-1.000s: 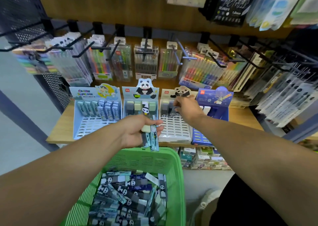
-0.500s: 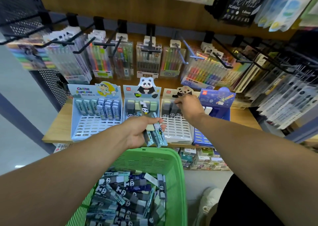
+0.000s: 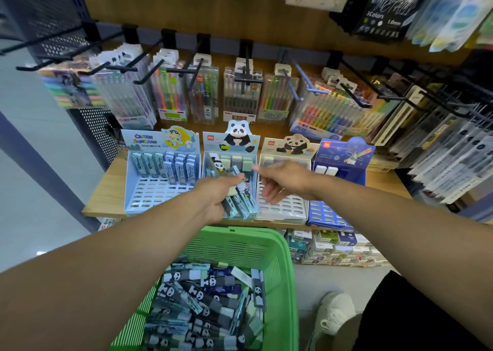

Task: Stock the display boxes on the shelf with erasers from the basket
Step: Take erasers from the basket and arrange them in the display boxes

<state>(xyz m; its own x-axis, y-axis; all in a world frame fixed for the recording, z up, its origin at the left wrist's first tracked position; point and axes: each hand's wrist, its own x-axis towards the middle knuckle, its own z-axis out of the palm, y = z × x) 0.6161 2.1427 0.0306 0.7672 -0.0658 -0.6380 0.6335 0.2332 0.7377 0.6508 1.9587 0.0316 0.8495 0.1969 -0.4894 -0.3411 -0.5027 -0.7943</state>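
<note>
Above the green basket (image 3: 277, 244), a bundle of wrapped erasers (image 3: 241, 199) is grasped in the left hand (image 3: 216, 194), long axes pointing up toward the shelf (image 3: 106, 190). Just right of it, nearly touching, the right hand (image 3: 282, 181) is released, fingers spread, holding nothing. Each display box is only partly filled at its back rows: the panda box (image 3: 229, 147), the blue box (image 3: 157, 179), the white box (image 3: 282, 209). Many erasers are left in the basket.

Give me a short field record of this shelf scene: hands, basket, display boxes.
left hand: grips a bunch of erasers over the shelf edge
right hand: holds nothing, fingers loose, blurred, beside the bunch
basket: green, below the shelf, full of wrapped erasers
display boxes: four in a row; Crayon box, panda box, brown panda box, dark blue box
</note>
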